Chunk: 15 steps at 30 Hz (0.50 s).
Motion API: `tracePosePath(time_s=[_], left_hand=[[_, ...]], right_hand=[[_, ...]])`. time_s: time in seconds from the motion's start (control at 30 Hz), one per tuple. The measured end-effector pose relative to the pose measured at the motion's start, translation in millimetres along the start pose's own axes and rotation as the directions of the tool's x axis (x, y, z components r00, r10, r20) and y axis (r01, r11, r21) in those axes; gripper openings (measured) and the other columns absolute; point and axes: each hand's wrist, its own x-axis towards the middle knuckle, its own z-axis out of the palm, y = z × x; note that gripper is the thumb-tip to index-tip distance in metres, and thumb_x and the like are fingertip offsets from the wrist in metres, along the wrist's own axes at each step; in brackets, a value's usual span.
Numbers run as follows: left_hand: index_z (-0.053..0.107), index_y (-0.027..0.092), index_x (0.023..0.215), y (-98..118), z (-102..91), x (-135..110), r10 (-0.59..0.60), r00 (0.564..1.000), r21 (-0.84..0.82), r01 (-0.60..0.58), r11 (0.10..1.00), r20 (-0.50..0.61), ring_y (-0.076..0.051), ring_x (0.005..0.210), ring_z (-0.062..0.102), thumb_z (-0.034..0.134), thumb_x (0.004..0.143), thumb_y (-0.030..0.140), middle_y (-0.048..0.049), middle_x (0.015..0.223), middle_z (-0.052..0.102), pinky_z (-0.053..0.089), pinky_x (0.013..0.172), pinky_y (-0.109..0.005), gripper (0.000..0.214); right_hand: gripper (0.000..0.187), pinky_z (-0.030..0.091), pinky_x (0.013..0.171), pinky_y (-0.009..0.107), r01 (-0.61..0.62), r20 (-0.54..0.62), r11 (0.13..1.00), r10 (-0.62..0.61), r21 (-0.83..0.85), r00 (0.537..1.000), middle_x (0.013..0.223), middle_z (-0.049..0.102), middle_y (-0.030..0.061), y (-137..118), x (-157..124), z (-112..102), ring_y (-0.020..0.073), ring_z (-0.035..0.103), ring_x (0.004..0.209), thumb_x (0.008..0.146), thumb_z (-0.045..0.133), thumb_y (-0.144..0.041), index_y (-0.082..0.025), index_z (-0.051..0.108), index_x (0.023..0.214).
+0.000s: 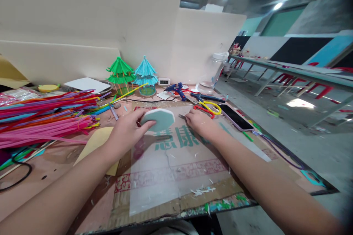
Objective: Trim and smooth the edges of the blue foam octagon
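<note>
My left hand [135,125] pinches an octagonal foam piece [160,120], pale green on its face with a white edge, and holds it tilted above the work sheet. At the right, my right hand [200,120] is closed near the sheet, with a thin pointed metal tool [182,116] sticking out at the fingertips. Most of that tool is hidden, so its kind is unclear. Just beyond this hand lie yellow-handled scissors [213,108]. Beneath both hands is a translucent sheet [154,187] over printed cardboard.
Many chenille stems [52,117] are heaped at the left. Green [120,71] and blue [145,71] pavilion models stand at the back. A blue glue gun [178,90], a plastic jar [213,71] and a phone [235,117] are at the right. White scraps [202,191] lie near the front edge.
</note>
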Motion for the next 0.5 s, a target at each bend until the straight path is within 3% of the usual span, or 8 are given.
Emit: tracePosePath(time_s=[0.1,0.2,0.3,0.37,0.5], left_hand=[[0.066,0.022,0.106,1.0,-2.0,1.0,-0.003,1.0,0.02,0.003,1.0,0.008,-0.017,0.069,0.057,0.058,0.089,0.044,0.0,0.081,0.066,0.04,0.063,-0.027,0.03],[0.065,0.02,0.099,0.5,-8.5,4.4,-0.012,0.999,0.067,0.015,0.998,-0.035,-0.017,0.067,0.055,0.056,0.089,0.043,0.0003,0.076,0.064,0.037,0.06,-0.027,0.026],[0.064,0.018,0.095,-2.8,-14.5,9.0,-0.036,0.998,0.063,0.04,0.997,-0.06,-0.018,0.071,0.057,0.053,0.089,0.042,-0.002,0.081,0.065,0.039,0.063,-0.028,0.027],[0.063,0.018,0.097,-6.7,-15.5,11.5,-0.048,0.997,0.042,0.051,0.998,-0.054,-0.02,0.075,0.059,0.05,0.09,0.041,-0.0037,0.087,0.066,0.04,0.065,-0.029,0.028],[0.063,0.017,0.099,-14.5,-13.6,13.8,-0.084,0.996,0.117,0.087,0.989,-0.023,-0.021,0.075,0.059,0.052,0.089,0.041,-0.0044,0.086,0.066,0.04,0.066,-0.03,0.028]], right_hand=[[0.026,0.04,0.071,0.028,-0.099,-0.06,0.995,0.098,-0.002,0.993,0.087,0.068,0.0108,-0.9,-0.7,-7.8,0.0204,0.061,0.081,0.096,0.042,-0.023,-0.015,0.067,0.094],[0.031,0.037,0.063,0.027,-0.178,-0.189,0.975,0.202,0.134,0.961,0.077,0.066,0.0055,-1.7,-3.1,-17.1,0.0188,0.059,0.071,0.099,0.032,-0.028,-0.018,0.061,0.102],[0.029,0.036,0.062,0.027,-0.084,-0.336,0.946,0.194,0.314,0.922,0.073,0.062,0.0033,-9.1,-7.1,-28.1,0.0178,0.056,0.068,0.099,0.034,-0.032,-0.019,0.059,0.094],[0.029,0.037,0.062,0.027,-0.021,-0.374,0.936,0.161,0.351,0.913,0.074,0.061,0.0036,-17.7,-10.5,-34.4,0.0179,0.055,0.068,0.098,0.037,-0.036,-0.019,0.059,0.091],[0.03,0.046,0.075,0.033,0.08,-0.399,0.932,0.073,0.355,0.914,0.097,0.067,0.0104,-33.2,-17.6,-38.0,0.0232,0.061,0.087,0.098,0.042,-0.038,-0.018,0.059,0.111]])
